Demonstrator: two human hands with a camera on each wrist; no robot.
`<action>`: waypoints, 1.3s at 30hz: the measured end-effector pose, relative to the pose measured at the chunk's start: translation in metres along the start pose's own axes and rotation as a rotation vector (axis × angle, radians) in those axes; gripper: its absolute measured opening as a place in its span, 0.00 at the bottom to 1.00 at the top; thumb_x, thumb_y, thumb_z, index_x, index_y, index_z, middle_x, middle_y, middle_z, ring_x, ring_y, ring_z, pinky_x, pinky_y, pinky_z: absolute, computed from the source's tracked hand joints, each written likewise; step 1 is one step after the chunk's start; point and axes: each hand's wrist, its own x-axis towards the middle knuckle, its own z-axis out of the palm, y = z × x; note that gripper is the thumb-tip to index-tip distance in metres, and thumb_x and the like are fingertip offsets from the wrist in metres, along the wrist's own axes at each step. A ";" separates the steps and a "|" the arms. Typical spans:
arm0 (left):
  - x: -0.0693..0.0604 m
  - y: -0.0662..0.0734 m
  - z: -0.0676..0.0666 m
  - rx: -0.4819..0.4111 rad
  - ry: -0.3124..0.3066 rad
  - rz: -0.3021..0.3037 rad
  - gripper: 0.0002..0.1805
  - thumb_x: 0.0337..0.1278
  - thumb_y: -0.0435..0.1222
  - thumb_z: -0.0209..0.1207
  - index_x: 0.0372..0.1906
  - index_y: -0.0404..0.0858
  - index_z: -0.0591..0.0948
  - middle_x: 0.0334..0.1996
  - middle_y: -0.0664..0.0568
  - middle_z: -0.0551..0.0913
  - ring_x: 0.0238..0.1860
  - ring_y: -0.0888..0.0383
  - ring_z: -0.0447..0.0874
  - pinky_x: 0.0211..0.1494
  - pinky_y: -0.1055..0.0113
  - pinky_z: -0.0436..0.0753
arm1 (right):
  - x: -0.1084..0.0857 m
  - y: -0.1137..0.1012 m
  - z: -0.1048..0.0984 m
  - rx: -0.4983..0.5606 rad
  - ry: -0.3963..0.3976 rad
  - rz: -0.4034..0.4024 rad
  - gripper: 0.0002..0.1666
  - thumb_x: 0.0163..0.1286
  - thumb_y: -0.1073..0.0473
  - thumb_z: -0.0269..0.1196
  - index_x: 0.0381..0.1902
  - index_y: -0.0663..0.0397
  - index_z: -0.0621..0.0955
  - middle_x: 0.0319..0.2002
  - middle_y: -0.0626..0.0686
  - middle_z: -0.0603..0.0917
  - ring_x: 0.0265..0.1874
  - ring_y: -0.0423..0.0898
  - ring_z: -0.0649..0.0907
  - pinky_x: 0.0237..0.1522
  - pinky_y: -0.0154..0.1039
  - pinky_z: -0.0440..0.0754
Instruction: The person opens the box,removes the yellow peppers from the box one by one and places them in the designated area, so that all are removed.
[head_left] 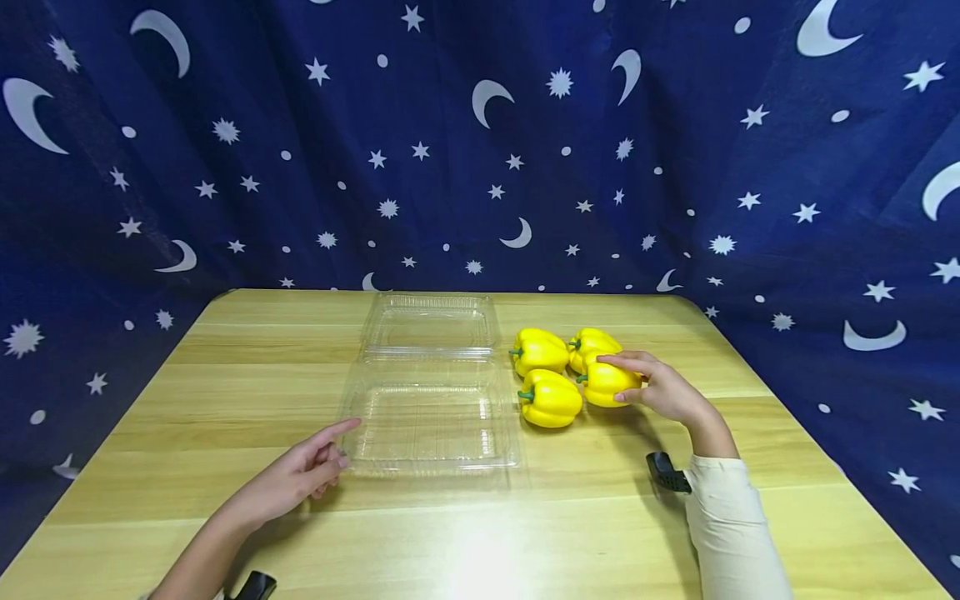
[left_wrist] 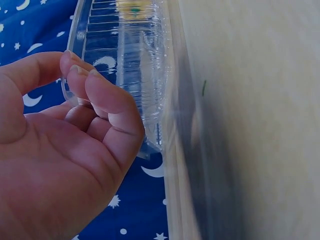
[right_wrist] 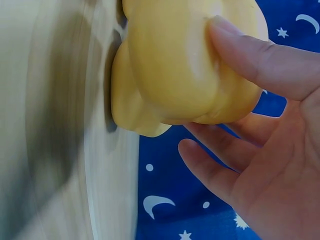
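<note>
In the head view, my right hand (head_left: 663, 387) grips a yellow bell pepper (head_left: 609, 384) with a green stem. The right wrist view shows the thumb pressed on this gripped pepper (right_wrist: 175, 60), with other fingers partly hidden behind it. Several yellow peppers lie together, including a front-left one (head_left: 551, 400), a back-left one (head_left: 540, 352) and a back-right one (head_left: 591, 343). My left hand (head_left: 288, 482) is at the near-left corner of a clear plastic clamshell container (head_left: 427, 465). Its index finger reaches out and its other fingers curl loosely; whether they touch the rim is unclear.
The container lies unfolded, its raised-edge second half (head_left: 431, 302) toward the back of the wooden table (head_left: 480, 533). A dark blue curtain (head_left: 442, 92) with moons and stars hangs behind and beside the table. Black wrist-camera parts (head_left: 666, 473) sit near the right sleeve.
</note>
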 end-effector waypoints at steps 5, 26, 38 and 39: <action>0.000 0.000 0.000 0.009 0.002 0.013 0.31 0.66 0.33 0.46 0.69 0.31 0.49 0.27 0.51 0.67 0.24 0.67 0.67 0.24 0.69 0.73 | 0.001 0.002 0.001 -0.009 -0.009 0.002 0.32 0.54 0.67 0.64 0.59 0.58 0.72 0.58 0.70 0.66 0.59 0.68 0.63 0.56 0.66 0.59; -0.001 0.000 0.000 0.020 0.005 0.026 0.31 0.65 0.32 0.46 0.69 0.30 0.50 0.26 0.52 0.66 0.23 0.68 0.66 0.24 0.69 0.73 | 0.002 0.004 0.005 -0.019 -0.044 -0.004 0.31 0.54 0.69 0.63 0.58 0.61 0.72 0.57 0.70 0.67 0.56 0.68 0.66 0.55 0.65 0.62; -0.001 0.000 0.000 0.022 0.004 0.030 0.31 0.66 0.34 0.46 0.69 0.30 0.50 0.26 0.52 0.67 0.23 0.67 0.67 0.24 0.69 0.73 | 0.003 0.011 0.010 -0.006 -0.053 -0.010 0.32 0.53 0.70 0.64 0.58 0.60 0.73 0.56 0.69 0.69 0.56 0.66 0.67 0.55 0.64 0.63; -0.001 0.000 0.000 0.023 0.005 0.032 0.32 0.66 0.34 0.46 0.69 0.30 0.50 0.26 0.52 0.66 0.23 0.67 0.67 0.24 0.69 0.74 | 0.003 0.012 0.010 -0.005 -0.056 -0.011 0.32 0.53 0.70 0.64 0.58 0.60 0.73 0.56 0.69 0.69 0.56 0.66 0.67 0.55 0.64 0.63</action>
